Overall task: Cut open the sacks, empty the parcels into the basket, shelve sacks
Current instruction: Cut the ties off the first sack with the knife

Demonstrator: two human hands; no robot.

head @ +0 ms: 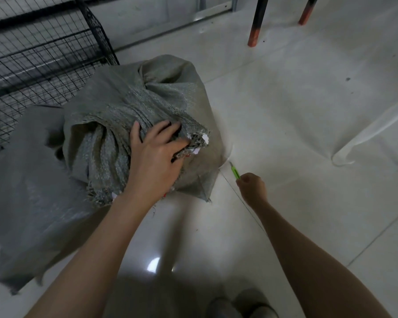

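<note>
A full grey woven sack [115, 106] stands on the white tiled floor, its top bunched into folds. My left hand [156, 152] grips the frayed top edge of that sack, where bits of white and red show through. My right hand [252, 187] is curled round a green utility knife [234, 172], blade pointing up toward the sack's lower right corner, just clear of the fabric. A second grey sack [25, 187] lies flatter at the left, partly under the first. The black wire-mesh basket [39, 47] stands behind them at the upper left.
Two dark furniture legs with orange feet [254, 39] stand at the top right. A white sheet or bag [365, 131] lies on the floor at the right edge. My shoes [239, 306] show at the bottom.
</note>
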